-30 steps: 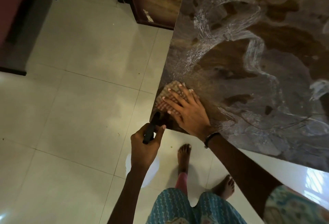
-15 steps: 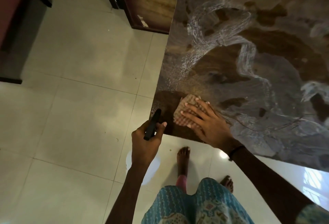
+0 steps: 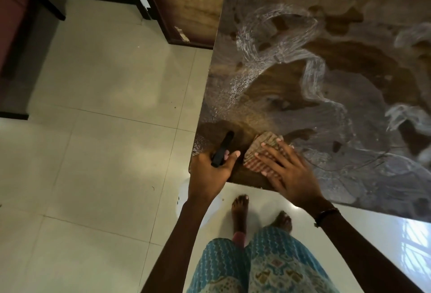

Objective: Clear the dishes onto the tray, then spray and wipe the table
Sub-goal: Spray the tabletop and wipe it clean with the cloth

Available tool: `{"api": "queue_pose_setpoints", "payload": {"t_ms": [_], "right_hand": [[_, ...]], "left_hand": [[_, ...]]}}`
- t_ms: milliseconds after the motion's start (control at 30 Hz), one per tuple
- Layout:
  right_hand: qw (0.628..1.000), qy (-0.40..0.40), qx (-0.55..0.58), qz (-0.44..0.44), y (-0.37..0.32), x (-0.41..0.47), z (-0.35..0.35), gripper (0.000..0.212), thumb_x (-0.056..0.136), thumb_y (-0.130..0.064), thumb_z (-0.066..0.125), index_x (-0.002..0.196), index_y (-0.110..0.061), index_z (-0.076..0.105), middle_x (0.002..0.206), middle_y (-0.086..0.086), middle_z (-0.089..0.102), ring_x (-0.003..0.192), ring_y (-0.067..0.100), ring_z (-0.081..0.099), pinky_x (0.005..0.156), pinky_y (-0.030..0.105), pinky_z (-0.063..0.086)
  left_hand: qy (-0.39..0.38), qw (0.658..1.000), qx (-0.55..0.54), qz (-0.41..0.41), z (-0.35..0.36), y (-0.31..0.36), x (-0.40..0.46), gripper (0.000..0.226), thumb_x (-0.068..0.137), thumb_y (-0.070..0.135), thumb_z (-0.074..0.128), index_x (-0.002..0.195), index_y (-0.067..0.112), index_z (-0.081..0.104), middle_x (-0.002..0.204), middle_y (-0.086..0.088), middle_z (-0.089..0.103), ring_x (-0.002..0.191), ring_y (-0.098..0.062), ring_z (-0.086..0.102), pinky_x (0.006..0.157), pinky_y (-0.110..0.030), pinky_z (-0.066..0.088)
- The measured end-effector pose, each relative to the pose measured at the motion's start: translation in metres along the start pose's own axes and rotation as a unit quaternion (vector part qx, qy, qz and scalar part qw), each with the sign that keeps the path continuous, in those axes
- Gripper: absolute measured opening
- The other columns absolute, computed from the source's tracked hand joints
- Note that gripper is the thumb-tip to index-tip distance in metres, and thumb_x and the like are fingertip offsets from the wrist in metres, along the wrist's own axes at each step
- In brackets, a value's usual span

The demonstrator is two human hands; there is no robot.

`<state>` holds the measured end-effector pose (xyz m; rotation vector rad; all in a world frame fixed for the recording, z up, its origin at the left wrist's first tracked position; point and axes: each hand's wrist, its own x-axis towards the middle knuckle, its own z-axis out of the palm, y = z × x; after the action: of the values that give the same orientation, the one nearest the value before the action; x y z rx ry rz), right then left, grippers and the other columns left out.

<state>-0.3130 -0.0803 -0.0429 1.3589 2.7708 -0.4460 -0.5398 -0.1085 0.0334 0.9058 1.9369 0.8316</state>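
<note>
A dark glossy table [image 3: 303,97] fills the right side, streaked with white foamy spray trails. At its near left corner lies a brown checked cloth [image 3: 261,145]. My right hand [image 3: 289,171] presses flat on the cloth with fingers spread. Just left of it, at the table's corner, my left hand [image 3: 210,173] grips the black head of a spray bottle [image 3: 222,150]. The bottle's white body hangs below that hand, mostly hidden. No dishes or tray are in view.
Pale floor tiles [image 3: 105,129] spread to the left and below. A brown wooden panel [image 3: 186,13] stands beyond the table's far left corner, and dark furniture [image 3: 14,36] sits at the far left. My bare feet [image 3: 240,208] stand at the table's near edge.
My right hand has slid the cloth from the left edge toward the near edge of the table. My left hand with the spray bottle has moved up to the table's corner.
</note>
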Motion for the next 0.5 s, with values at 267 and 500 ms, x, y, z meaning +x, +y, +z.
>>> {"api": "queue_pose_setpoints", "payload": {"t_ms": [267,500], "right_hand": [[0.997,0.026,0.033,0.060,-0.002,0.002,0.002,0.055,0.095,-0.044,0.032,0.147,-0.029,0.021,0.151,0.006,0.036,0.144,0.030,0.015,0.114,0.052,0.019],[0.997,0.011,0.048,0.062,-0.002,0.005,-0.001,0.053,0.096,-0.042,0.033,0.147,-0.028,0.025,0.152,0.005,0.035,0.145,0.028,0.013,0.116,0.052,0.018]], "left_hand": [[0.048,0.995,0.072,-0.047,0.029,0.007,0.006,0.051,0.069,0.054,0.075,0.075,0.005,0.064,0.076,-0.011,0.068,0.076,-0.027,0.066,0.070,-0.033,0.052],[0.021,0.999,0.017,-0.046,0.021,0.022,0.007,0.034,0.071,0.040,0.078,0.083,0.010,0.067,0.079,-0.001,0.068,0.078,-0.015,0.063,0.073,-0.025,0.045]]}}
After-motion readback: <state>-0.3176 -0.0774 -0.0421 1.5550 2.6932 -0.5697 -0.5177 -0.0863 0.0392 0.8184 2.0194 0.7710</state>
